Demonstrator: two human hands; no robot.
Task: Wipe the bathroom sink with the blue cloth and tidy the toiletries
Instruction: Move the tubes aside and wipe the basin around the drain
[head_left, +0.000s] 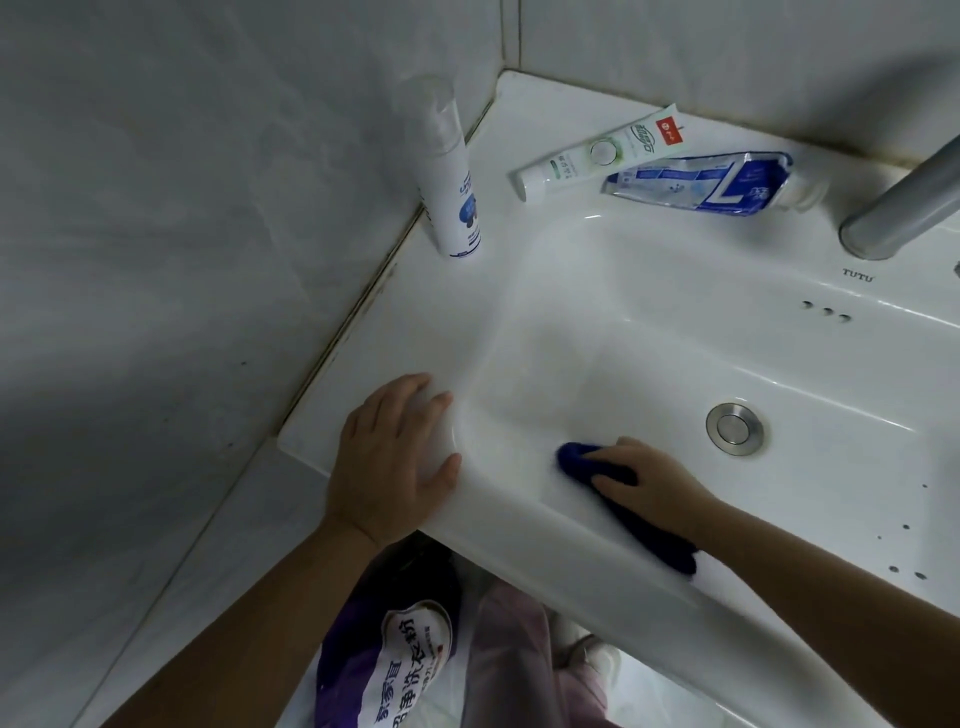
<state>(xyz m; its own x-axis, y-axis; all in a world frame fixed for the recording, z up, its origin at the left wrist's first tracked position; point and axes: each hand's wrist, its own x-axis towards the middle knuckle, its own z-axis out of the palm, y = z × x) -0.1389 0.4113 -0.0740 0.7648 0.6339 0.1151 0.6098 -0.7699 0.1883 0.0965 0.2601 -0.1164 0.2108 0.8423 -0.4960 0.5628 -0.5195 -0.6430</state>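
A tall white spray bottle with a clear cap and blue print (451, 176) stands upright on the back left corner of the glossy white ceramic sink (675, 291), close to the grey tiled wall (182, 234). Just beside it toward the tap, two tubes lie flat on the back ledge: a white toothpaste tube with green print and a red square label (602, 154), and, touching its lower edge, a crumpled blue-and-white toothpaste tube (711, 183) with its cap pointing at the grey metal tap (898, 208). The tap reaches over the basin from the right edge of the view. A round chrome drain plug (734, 428) sits in the basin floor, with three small overflow holes (827, 312) in the back wall above it. Dark specks dot the basin at the right. Below the sink's front edge, a purple-and-white bag of washing powder (395, 660) rests on the floor.

The dark blue cloth (623, 499) is bunched inside the basin at its near left part, trailing up over the front rim. The right hand (649, 480) presses down on it with fingers curled over the fabric, gripping it. The left hand (395, 457) lies flat and open on the sink's front left corner, fingers spread, holding nothing.
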